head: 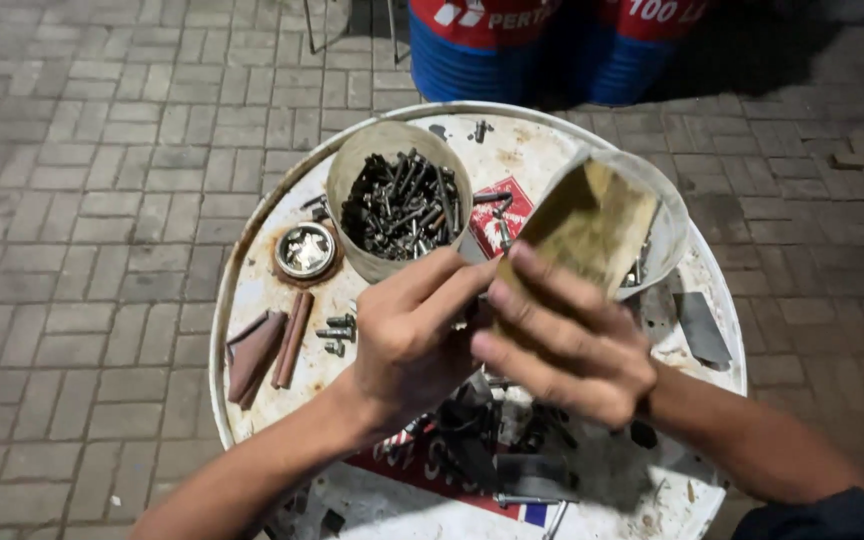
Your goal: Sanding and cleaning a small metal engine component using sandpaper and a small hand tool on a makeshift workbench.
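1. Sorting looks partway: the bolt tub [400, 208] on the drum top [252, 290] is well filled, while loose bolts [337, 330] and dark parts [492, 440] lie unsorted.
2. The right hand [562, 340] grips a tilted cut container [602, 225], fingers wrapped across its side.
3. The left hand [412, 330] has its fingers pressed together at the container's lower edge; whether it pinches something I cannot tell.

outdoor roadside workshop being shown: white drum top [252, 300] being used as workbench on grey paving bricks [72, 200]; tub of dark bolts [402, 205], rusty bars [267, 350], scattered metal scraps [697, 325] being kept there; blue oil drums [512, 50] being stored behind.
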